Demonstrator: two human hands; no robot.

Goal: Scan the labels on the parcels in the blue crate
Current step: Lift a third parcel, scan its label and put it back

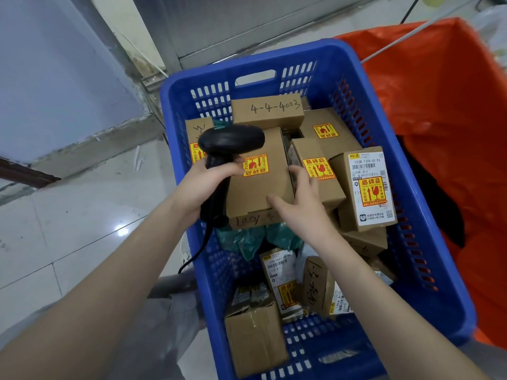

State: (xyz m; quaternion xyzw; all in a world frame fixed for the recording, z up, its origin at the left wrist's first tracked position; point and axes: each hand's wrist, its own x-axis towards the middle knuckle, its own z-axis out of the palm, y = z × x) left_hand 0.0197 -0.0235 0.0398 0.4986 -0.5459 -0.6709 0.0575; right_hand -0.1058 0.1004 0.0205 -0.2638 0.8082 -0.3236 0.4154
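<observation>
Left hand (208, 182) grips scanner (230, 141), nose pointing right; right hand (304, 204) rests flat-fingered on a box (260, 187); beyond, a parcel (267, 111) marked "4-4-4003".

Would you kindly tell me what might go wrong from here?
The brown cardboard box under the right hand bears a fragile sticker; turning it may knock the tilted white-labelled box nearby. Its upper face shows no barcode, so the black handheld scanner in the left hand might read a neighbour's label. The scanner cable could snag on the blue plastic crate.
</observation>
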